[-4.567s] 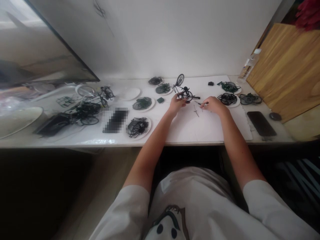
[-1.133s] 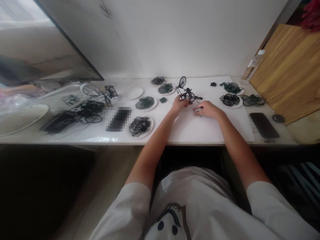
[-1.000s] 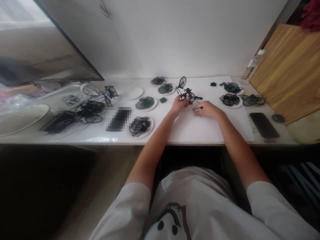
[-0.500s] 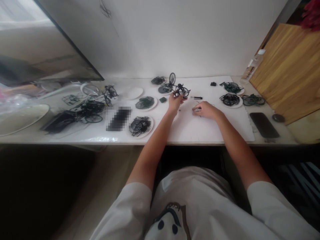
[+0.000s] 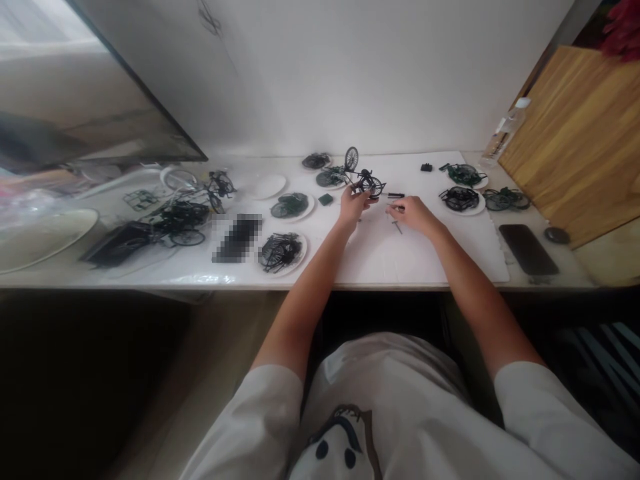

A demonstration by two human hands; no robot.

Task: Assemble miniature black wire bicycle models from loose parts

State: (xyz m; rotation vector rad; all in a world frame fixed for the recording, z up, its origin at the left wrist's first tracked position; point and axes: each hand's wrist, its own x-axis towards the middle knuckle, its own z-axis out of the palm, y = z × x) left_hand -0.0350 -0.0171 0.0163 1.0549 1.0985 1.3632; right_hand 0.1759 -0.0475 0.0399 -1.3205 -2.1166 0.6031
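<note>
Model bicycle (image 5: 366,181): where is it, and how is it held?

Left hand (image 5: 353,204), thumb and fingers closed on it near the closer wheel. It is tilted, over the white sheet (image 5: 415,257), the other wheel raised toward the wall (image 5: 350,87). Contact with the sheet: cannot tell.

And the right hand (image 5: 415,212)?

Fingertips drawn together, narrow gap, near the bicycle but apart from it. Possibly a thin piece between them; too small to confirm.

Any change over the last half second?

Yes. The right hand is slightly nearer the wall, and a T-shaped metal piece (image 5: 397,227) shows more fully below it. The bicycle sits a little further right, so the hands are closer together.

Meaning for the work?

Judgement only: left hand acts as the holder, right hand deals with small parts. The smaller gap suggests attention is on the bicycle rather than on the loose metal piece.

Surroundings, going outward?

Slim dark rod (image 5: 397,195) on the sheet, just beyond the right fingertips. Green block (image 5: 326,199) left of the left hand. Further right, a heap of dark parts (image 5: 460,198) on a plate (image 5: 481,205), then a phone (image 5: 529,250).
</note>
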